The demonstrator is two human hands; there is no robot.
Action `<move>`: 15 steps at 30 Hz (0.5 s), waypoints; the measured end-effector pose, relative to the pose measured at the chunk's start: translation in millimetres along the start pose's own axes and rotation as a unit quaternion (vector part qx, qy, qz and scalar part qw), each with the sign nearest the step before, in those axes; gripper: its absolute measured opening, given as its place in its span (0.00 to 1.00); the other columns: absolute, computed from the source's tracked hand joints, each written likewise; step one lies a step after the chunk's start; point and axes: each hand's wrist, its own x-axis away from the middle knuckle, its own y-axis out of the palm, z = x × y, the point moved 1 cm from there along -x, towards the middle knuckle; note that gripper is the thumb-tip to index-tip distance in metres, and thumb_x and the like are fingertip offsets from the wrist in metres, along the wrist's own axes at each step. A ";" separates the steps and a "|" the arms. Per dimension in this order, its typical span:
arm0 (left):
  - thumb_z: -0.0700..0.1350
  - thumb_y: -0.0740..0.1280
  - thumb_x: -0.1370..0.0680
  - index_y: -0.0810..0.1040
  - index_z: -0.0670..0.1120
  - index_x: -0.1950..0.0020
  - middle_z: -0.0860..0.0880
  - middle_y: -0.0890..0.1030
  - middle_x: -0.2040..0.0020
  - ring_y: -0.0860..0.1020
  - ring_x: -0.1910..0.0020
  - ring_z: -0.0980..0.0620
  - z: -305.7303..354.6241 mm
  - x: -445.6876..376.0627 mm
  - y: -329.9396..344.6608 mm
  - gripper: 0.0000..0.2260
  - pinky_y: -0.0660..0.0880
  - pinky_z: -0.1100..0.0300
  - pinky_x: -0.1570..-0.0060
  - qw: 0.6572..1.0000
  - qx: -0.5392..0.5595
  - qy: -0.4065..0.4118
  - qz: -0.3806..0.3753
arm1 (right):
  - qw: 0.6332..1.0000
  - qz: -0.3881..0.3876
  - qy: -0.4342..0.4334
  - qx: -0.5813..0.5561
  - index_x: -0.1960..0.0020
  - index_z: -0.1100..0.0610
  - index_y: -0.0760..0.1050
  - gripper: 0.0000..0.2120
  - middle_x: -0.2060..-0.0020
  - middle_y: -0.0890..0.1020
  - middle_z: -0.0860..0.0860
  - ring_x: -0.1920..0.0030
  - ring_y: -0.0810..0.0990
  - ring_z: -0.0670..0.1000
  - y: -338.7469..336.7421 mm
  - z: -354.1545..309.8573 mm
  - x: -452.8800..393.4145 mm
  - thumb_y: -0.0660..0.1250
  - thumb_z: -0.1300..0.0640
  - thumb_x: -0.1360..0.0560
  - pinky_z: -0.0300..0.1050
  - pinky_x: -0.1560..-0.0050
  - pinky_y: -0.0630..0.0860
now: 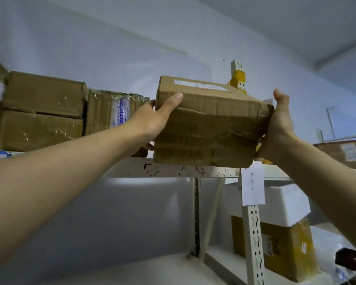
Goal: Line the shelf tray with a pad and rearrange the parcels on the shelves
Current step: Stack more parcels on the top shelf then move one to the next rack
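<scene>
1. I am holding one cardboard parcel (210, 124) up at the top shelf (173, 168), with both of my hands on it, one at each end.
2. My left hand (152, 120) is gripping the parcel's left end: the thumb is lying across the near face and the fingers are curling round behind and under the corner.
3. My right hand (278, 124) is clasping the right end, thumb pointing up beside the top corner, palm pressing against the side; its fingers are hidden behind the box.
4. The parcel's bottom edge is sitting right at the front lip of the shelf; I cannot tell whether it is resting on it.
5. To the left on the same shelf I am counting three more boxes: two brown boxes (43, 112) stacked one on the other, and one tape-wrapped box (113, 112) just beside them, near my left hand.
6. Far right, one labelled box (345, 153) is sitting at the same height.
7. Lower right, one yellow-taped parcel (275, 247) is standing with one white foam box (286, 204) tilting on top.
8. One paper label (252, 186) is hanging on the upright post (253, 243).
</scene>
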 end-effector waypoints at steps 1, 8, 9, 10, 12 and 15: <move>0.75 0.57 0.28 0.66 0.49 0.26 0.45 0.76 0.34 0.78 0.41 0.40 -2.4 -9.4 0.1 0.40 0.80 0.41 0.45 1.000 -0.007 -0.007 0.015 | 1.000 -0.014 0.000 0.003 0.45 0.46 0.77 0.27 0.52 0.82 0.51 0.49 0.80 0.55 6.1 0.8 -9.3 0.59 0.26 0.28 0.59 0.49 0.76; 0.60 0.66 0.22 0.69 0.49 0.28 0.50 0.77 0.41 0.79 0.49 0.48 -40.6 -59.0 10.2 0.26 0.82 0.50 0.56 0.999 -0.025 -0.005 0.028 | 0.988 -0.106 -0.070 0.082 0.32 0.51 0.75 0.50 0.40 0.82 0.51 0.41 0.79 0.54 29.5 35.4 -71.8 0.66 0.18 0.43 0.57 0.39 0.74; 0.57 0.67 0.22 0.69 0.50 0.29 0.50 0.77 0.39 0.79 0.49 0.50 -47.1 -64.5 13.1 0.25 0.82 0.51 0.57 0.999 -0.033 0.006 0.036 | 0.987 -0.104 -0.084 0.091 0.32 0.51 0.76 0.56 0.37 0.80 0.51 0.37 0.77 0.55 30.0 42.8 -82.1 0.68 0.17 0.49 0.60 0.32 0.70; 0.56 0.68 0.22 0.70 0.50 0.29 0.50 0.77 0.39 0.78 0.49 0.51 -53.6 -69.9 15.5 0.24 0.82 0.52 0.56 0.998 -0.043 0.014 0.045 | 0.985 -0.103 -0.101 0.098 0.32 0.52 0.76 0.56 0.36 0.80 0.51 0.35 0.76 0.56 30.5 50.8 -93.0 0.70 0.19 0.51 0.61 0.30 0.68; 0.54 0.70 0.23 0.71 0.50 0.30 0.51 0.78 0.38 0.78 0.46 0.49 -64.8 -79.1 18.4 0.23 0.81 0.47 0.48 0.995 -0.064 0.031 0.066 | 0.979 -0.100 -0.129 0.118 0.31 0.56 0.75 0.49 0.38 0.81 0.51 0.38 0.78 0.54 35.2 62.2 -103.1 0.76 0.27 0.43 0.53 0.35 0.72; 0.52 0.71 0.23 0.71 0.49 0.29 0.52 0.78 0.37 0.77 0.41 0.49 -76.1 -87.4 20.8 0.24 0.77 0.49 0.41 0.988 -0.120 0.055 0.078 | 0.969 -0.096 -0.168 0.151 0.29 0.58 0.70 0.35 0.41 0.79 0.49 0.42 0.78 0.49 41.2 84.3 -121.4 0.77 0.44 0.29 0.38 0.52 0.72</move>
